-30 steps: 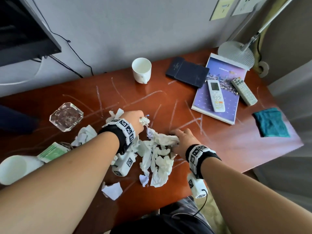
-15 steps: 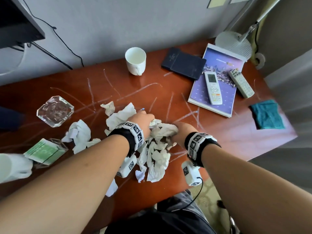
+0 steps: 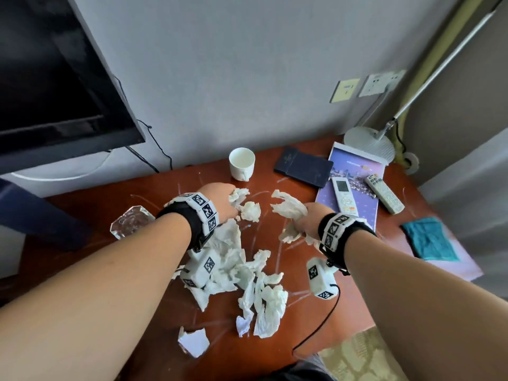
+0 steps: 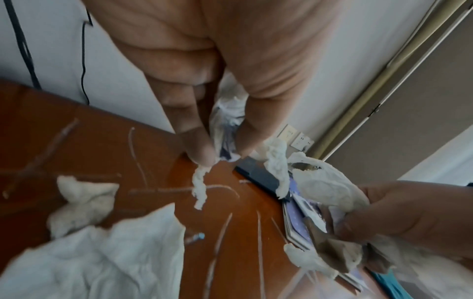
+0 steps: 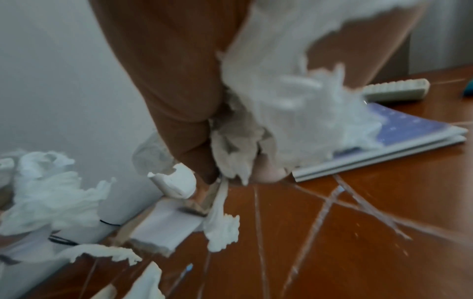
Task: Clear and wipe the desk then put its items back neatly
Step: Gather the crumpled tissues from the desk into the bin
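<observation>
Nearest us, loose tissues (image 3: 255, 292) lie on the desk (image 3: 343, 312). Beyond, our left hand (image 3: 220, 199) and right hand (image 3: 310, 215), pressed down a second ago, have lifted, each clutching crumpled tissue; clearing proceeds, wiping pending.

Hotel-like room, wall-mounted TV (image 3: 55, 86), wooden desk (image 3: 308, 312), remotes (image 3: 384, 193), mug (image 3: 242, 163)

Head view looks down; wrist views close, sharing the desk (image 3: 343, 284).
</observation>
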### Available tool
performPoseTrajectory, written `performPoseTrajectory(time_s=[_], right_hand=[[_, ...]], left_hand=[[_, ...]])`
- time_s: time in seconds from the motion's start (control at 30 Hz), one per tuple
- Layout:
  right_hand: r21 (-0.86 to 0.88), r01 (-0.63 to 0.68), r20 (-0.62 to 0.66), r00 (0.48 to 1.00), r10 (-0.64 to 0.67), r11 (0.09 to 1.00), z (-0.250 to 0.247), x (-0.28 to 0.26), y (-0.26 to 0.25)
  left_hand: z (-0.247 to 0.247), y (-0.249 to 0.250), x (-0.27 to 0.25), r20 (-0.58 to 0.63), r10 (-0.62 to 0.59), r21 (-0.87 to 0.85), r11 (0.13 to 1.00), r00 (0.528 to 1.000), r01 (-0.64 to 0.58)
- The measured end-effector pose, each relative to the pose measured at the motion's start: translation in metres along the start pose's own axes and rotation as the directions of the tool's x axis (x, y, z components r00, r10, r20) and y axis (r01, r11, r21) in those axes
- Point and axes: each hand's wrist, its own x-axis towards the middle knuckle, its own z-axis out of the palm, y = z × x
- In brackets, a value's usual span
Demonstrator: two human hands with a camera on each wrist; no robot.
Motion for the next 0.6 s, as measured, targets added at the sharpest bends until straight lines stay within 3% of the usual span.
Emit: performPoseTrajectory(time_s=[0.23,0.6], right_hand=[[-0.032,0.067,-0.121,0.990,-0.071,0.997,-0.044,-0.039,-0.031],[-0.050,0.100,-0.361,0.926,-0.111,0.994,-0.110,-0.131,-0.043]], left_hand=[[-0.051,0.003,-0.027,-0.085,-0.001,0.021,1.000,0.996,0.002],[-0.126,0.040,-0.090,-0.271,0.061,-0.013,0.998,0.961,-0.067]])
